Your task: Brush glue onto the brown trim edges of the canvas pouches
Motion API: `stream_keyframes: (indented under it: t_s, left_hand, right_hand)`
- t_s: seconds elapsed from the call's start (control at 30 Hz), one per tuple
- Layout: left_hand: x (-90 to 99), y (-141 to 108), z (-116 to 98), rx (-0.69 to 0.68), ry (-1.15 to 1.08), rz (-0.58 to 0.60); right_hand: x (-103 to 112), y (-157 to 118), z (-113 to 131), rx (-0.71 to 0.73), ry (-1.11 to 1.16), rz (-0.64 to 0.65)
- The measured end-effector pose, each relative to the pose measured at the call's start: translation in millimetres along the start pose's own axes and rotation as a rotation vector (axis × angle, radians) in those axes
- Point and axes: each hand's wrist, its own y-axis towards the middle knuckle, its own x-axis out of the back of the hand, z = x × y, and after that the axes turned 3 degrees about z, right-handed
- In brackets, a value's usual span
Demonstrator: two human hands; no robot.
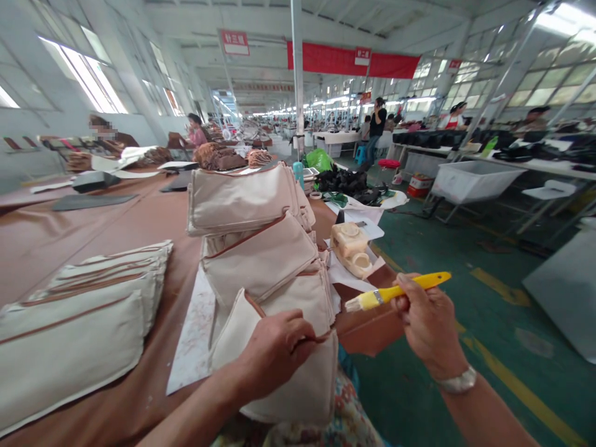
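Observation:
Between the fingers of my right hand [428,316] is a yellow-handled paintbrush [384,295], its pale bristles pointing left. My left hand [279,347] pinches the brown-trimmed edge of a cream fabric pouch [298,391] close to my lap. Beyond that hand rises a stack of similar cream pouches [261,248], partly on a white board [193,335]. A second row of overlapping pouches [79,323] lies to the left. Past the brush tip, a yellowish plastic container [349,245] with a round opening rests at the table's right side.
Brown sheet material [158,230] covers the table. A white tub [367,208] piled with black scraps [349,183] sits beyond the container. Green floor [470,298] runs along the right, with a wheeled white bin [475,180]. Several people are farther back, one standing [378,127].

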Motion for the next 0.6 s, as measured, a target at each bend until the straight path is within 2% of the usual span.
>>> stream_keyframes:
  t_s: [0.1,0.27,0.37,0.5,0.53,0.6]
  left_hand:
    - [3.8,-12,-14,-0.251,0.245,-0.149]
    - [13.0,-21,-26,-0.506,0.436,-0.253]
    - [15.5,-21,-27,-0.554,0.454,-0.341]
    - [15.5,-20,-26,-0.566,0.443,-0.386]
    - [14.8,-20,-25,-0.57,0.441,-0.378]
    - [13.1,-21,-24,-0.584,0.437,-0.365]
  right_hand:
    - [1,-8,10,-0.125,0.134,0.011]
    - [-6,-27,25,-0.109,0.164,0.102]
    - [-9,-39,26,-0.088,0.099,0.159]
    - [-2,-47,26,-0.144,0.002,0.36]
    - [1,-45,27,-0.14,-0.01,0.375]
    - [8,-40,29,-0.089,-0.047,0.327]
